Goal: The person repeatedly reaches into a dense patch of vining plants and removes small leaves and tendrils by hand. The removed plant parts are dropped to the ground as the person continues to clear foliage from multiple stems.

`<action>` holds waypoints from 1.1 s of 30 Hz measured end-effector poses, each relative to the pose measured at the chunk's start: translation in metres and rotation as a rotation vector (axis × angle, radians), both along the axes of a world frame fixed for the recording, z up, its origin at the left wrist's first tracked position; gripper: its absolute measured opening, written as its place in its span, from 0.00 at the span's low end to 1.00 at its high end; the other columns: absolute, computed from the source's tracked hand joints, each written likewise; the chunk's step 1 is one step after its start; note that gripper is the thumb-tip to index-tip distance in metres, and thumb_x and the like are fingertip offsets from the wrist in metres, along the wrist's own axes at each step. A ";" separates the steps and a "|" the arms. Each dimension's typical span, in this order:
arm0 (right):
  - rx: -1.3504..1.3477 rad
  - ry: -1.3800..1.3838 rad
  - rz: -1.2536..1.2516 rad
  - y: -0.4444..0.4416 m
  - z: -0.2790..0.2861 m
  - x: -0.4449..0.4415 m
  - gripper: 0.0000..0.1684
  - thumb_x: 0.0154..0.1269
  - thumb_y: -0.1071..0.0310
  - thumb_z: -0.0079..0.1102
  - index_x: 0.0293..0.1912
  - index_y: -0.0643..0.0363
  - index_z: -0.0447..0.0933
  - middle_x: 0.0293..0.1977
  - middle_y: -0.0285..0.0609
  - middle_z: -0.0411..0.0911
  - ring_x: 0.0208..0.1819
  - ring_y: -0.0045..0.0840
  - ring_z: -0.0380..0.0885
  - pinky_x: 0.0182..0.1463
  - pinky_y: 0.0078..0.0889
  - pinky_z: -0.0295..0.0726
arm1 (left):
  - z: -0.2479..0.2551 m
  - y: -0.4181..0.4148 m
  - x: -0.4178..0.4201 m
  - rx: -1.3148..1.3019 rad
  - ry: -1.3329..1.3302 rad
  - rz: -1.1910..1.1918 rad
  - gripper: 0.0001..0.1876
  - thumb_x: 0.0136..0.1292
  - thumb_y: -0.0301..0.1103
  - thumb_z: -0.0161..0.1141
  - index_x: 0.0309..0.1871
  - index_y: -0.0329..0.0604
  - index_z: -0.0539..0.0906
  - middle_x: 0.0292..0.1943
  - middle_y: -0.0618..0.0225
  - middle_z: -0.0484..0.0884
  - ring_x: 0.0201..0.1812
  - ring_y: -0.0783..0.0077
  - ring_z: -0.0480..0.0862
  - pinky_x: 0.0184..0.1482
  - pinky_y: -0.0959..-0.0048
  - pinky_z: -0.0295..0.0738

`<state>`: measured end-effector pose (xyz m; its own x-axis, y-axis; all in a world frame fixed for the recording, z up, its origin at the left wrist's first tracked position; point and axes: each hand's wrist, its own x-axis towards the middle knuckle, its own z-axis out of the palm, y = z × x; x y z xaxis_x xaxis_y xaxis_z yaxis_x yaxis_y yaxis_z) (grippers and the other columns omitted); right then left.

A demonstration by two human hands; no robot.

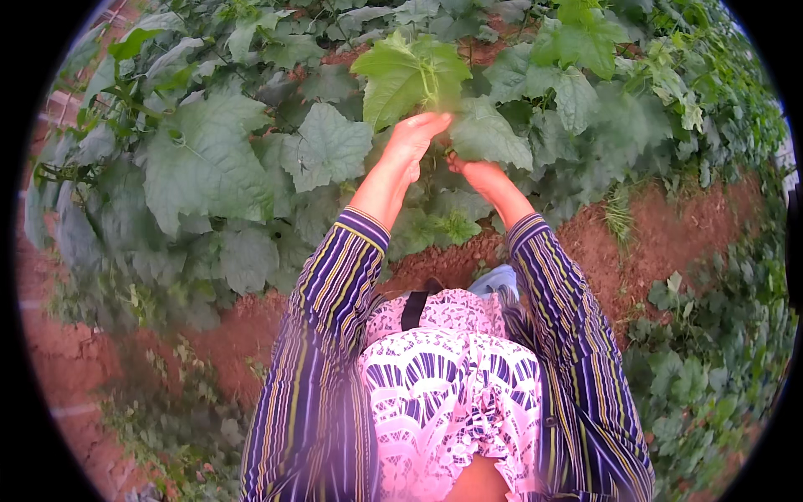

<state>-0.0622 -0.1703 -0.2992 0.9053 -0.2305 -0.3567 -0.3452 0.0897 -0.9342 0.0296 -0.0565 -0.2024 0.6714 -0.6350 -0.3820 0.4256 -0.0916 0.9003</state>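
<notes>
My left hand [411, 141] is raised among the vine leaves, its fingers closed at the base of a pale green vine shoot [430, 81]. Behind that shoot spreads a bright, lobed young leaf [392, 78]. Lower and to the right, my right hand [483, 179] reaches in beneath a broad darker leaf [492, 135]. Its fingertips are curled near the stems, and the leaf covers part of the hand, so what they grip is unclear. Between the two hands, stems and shaded foliage show only dimly.
Dense leafy vines [207, 157] fill the ground ahead and to both sides. Reddish bare soil [684, 219] runs between this row and more low plants [690, 376] at the lower right. A grass tuft [620, 213] grows on the soil. Pale blue cloth [495, 280] shows by my legs.
</notes>
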 end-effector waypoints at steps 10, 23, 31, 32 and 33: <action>-0.599 -0.475 0.091 -0.026 0.078 -0.008 0.26 0.64 0.59 0.50 0.59 0.58 0.66 0.55 0.46 0.71 0.56 0.35 0.71 0.57 0.33 0.70 | 0.034 0.005 -0.011 0.075 -0.084 -0.098 0.18 0.58 0.47 0.64 0.46 0.44 0.83 0.44 0.70 0.80 0.53 0.75 0.70 0.62 0.67 0.52; 0.460 0.000 0.352 -0.043 0.057 -0.008 0.21 0.68 0.63 0.46 0.55 0.66 0.66 0.48 0.51 0.74 0.46 0.32 0.77 0.45 0.33 0.80 | 0.034 0.007 -0.010 0.020 0.139 -0.292 0.15 0.59 0.42 0.64 0.43 0.42 0.84 0.35 0.73 0.81 0.42 0.78 0.75 0.49 0.74 0.65; 0.607 -0.216 0.165 -0.024 0.050 -0.008 0.19 0.67 0.62 0.50 0.52 0.65 0.68 0.42 0.47 0.77 0.41 0.32 0.78 0.41 0.31 0.80 | 0.036 0.018 -0.006 0.040 0.213 0.008 0.18 0.63 0.45 0.59 0.53 0.49 0.78 0.55 0.61 0.76 0.62 0.62 0.66 0.58 0.33 0.48; 0.584 -0.219 0.160 -0.021 0.047 -0.010 0.18 0.66 0.63 0.51 0.51 0.64 0.69 0.41 0.45 0.77 0.40 0.30 0.77 0.40 0.29 0.80 | 0.040 0.021 -0.006 0.001 0.262 -0.007 0.18 0.63 0.45 0.59 0.53 0.48 0.77 0.53 0.63 0.76 0.58 0.63 0.70 0.57 0.36 0.53; 0.498 -0.198 0.182 -0.021 0.043 -0.007 0.18 0.66 0.63 0.51 0.51 0.64 0.70 0.40 0.44 0.76 0.39 0.28 0.77 0.39 0.27 0.79 | 0.035 0.021 -0.006 -0.031 0.258 0.005 0.17 0.63 0.44 0.59 0.52 0.49 0.77 0.53 0.63 0.76 0.57 0.63 0.71 0.56 0.37 0.55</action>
<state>-0.0691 -0.1911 -0.2559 0.9755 0.0879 -0.2014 -0.2184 0.4917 -0.8429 0.0237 -0.0354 -0.1679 0.5575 -0.6458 -0.5216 0.6423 -0.0625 0.7639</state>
